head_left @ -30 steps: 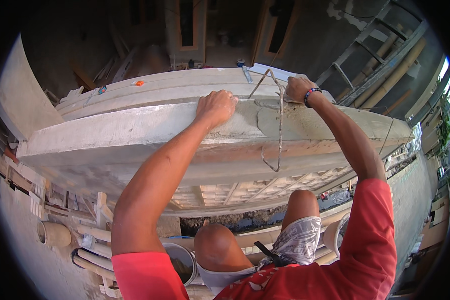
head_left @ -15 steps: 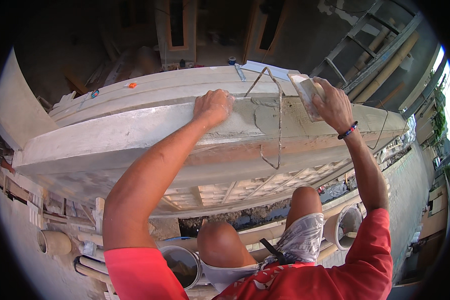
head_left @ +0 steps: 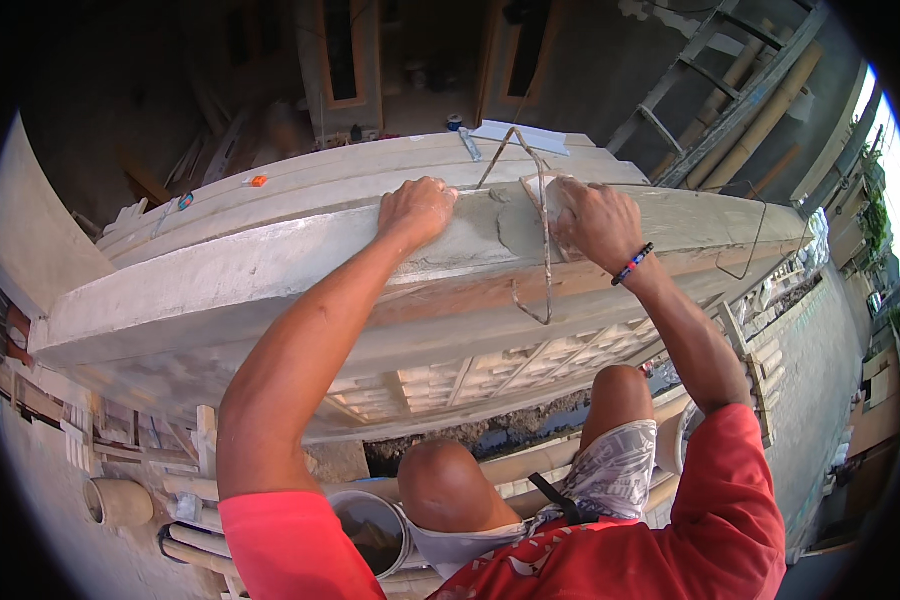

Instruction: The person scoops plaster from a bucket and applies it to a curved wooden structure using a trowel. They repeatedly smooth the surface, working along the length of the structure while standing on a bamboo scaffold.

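Note:
My right hand (head_left: 602, 225) grips a plastering float (head_left: 532, 186), pressed near the top of a long concrete beam (head_left: 220, 250). A bent steel rod (head_left: 547, 262) loops over the beam just left of that hand and crosses in front of the float. Fresh grey mortar (head_left: 465, 240) lies on the beam's top between my hands. My left hand (head_left: 417, 210) rests closed at the far edge of the beam, knuckles up. Its fingertips are hidden, so what they hold cannot be made out.
Boards (head_left: 350, 165) run behind the beam, bearing a small orange object (head_left: 257, 181). A ladder (head_left: 705, 110) and bamboo poles (head_left: 770, 110) lean at the far right. Another bent rod (head_left: 760, 235) sticks out right. A bucket (head_left: 370, 530) stands beside my knee.
My right hand has moved left and slightly down with the float, from the right of the bent rod to close behind it. My left hand stays at the beam's far edge.

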A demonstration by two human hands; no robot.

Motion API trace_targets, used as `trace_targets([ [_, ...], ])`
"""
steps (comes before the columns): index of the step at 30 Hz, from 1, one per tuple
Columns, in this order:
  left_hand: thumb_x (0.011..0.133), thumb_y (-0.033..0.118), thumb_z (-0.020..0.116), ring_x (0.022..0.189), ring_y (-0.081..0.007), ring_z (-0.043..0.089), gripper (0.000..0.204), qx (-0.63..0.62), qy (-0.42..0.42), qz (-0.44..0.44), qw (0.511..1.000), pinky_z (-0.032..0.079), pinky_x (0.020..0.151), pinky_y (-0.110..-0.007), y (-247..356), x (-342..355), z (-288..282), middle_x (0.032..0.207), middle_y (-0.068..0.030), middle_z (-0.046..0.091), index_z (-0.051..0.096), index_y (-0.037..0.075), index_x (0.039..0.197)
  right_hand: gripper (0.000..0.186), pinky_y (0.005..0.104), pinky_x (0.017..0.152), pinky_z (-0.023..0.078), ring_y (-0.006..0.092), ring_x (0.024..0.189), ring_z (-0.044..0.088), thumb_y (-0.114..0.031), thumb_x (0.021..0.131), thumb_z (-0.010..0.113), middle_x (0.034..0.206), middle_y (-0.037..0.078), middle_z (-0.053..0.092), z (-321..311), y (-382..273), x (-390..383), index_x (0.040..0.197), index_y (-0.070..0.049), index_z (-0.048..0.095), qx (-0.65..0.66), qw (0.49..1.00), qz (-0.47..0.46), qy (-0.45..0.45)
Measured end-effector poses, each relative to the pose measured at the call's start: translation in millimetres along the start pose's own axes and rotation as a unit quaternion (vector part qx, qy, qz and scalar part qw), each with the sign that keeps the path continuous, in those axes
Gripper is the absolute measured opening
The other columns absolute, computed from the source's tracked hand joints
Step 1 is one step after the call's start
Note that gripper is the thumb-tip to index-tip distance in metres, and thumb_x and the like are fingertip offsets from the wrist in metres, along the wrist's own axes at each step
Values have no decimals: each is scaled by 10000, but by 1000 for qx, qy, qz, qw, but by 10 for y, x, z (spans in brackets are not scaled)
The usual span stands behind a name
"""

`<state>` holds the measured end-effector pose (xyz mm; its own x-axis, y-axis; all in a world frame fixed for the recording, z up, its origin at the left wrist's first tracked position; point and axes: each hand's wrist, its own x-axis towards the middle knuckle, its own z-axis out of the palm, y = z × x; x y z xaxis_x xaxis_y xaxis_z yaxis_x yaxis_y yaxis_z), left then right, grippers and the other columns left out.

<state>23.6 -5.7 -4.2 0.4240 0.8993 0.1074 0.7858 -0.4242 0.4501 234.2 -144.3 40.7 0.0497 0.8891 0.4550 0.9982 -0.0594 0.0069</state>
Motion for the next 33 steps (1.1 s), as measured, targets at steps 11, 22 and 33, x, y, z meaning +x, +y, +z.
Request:
trace_targets([
  [11,979,357,468,1108,-343,613,369,19,-4,-13,1000,461,968,-451,165,-57,-83,1131,-146,685,692,100,1119,425,484,735,532,381,783,673,-201,762,614,807,203,688,-77,1643,-224,1177,-120,659,-111,985,127,30],
  [22,950,372,479,1049,-399,610,383,-2,43,56,998,464,915,-476,-95,10,58,1068,-187,683,707,83,1056,488,442,750,545,389,800,680,-176,772,584,998,220,695,-300,70,-106,1239,-44,631,57,996,19,61],
  [33,974,382,463,1109,-364,607,389,28,-8,-7,1000,469,954,-456,58,7,-47,1145,-168,672,686,109,1140,236,437,608,554,369,699,686,-177,801,636,783,215,666,97,-281,-15,971,-14,638,5,999,-35,21],
])
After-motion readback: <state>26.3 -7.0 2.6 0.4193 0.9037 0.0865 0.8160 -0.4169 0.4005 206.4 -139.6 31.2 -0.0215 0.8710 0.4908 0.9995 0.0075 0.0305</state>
